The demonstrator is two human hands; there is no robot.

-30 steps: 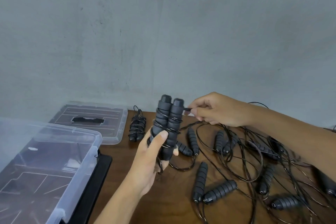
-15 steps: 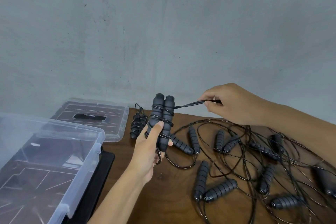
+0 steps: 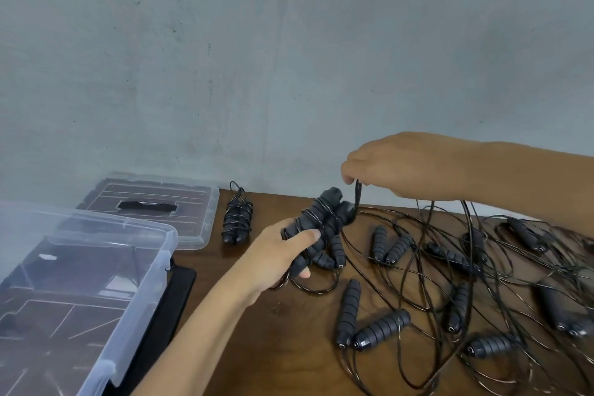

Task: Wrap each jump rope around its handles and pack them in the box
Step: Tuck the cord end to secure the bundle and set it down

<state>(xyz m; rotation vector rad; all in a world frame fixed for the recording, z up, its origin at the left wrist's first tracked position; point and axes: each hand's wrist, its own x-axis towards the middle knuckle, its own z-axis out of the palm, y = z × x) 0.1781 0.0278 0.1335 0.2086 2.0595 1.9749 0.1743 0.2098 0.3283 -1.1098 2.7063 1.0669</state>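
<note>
At your 9 o'clock sits the clear box (image 3: 96, 283), its lid (image 3: 193, 215) behind it. At 11 o'clock a wrapped rope (image 3: 238, 222) lies on the table (image 3: 289, 347). Your left hand (image 3: 276, 254) grasps the paired handles (image 3: 318, 228), tilted toward 1 o'clock. Your right hand (image 3: 405, 167) pinches the cord (image 3: 357, 199) just above them. Loose ropes (image 3: 450, 283) sprawl from 1 to 4 o'clock.
</note>
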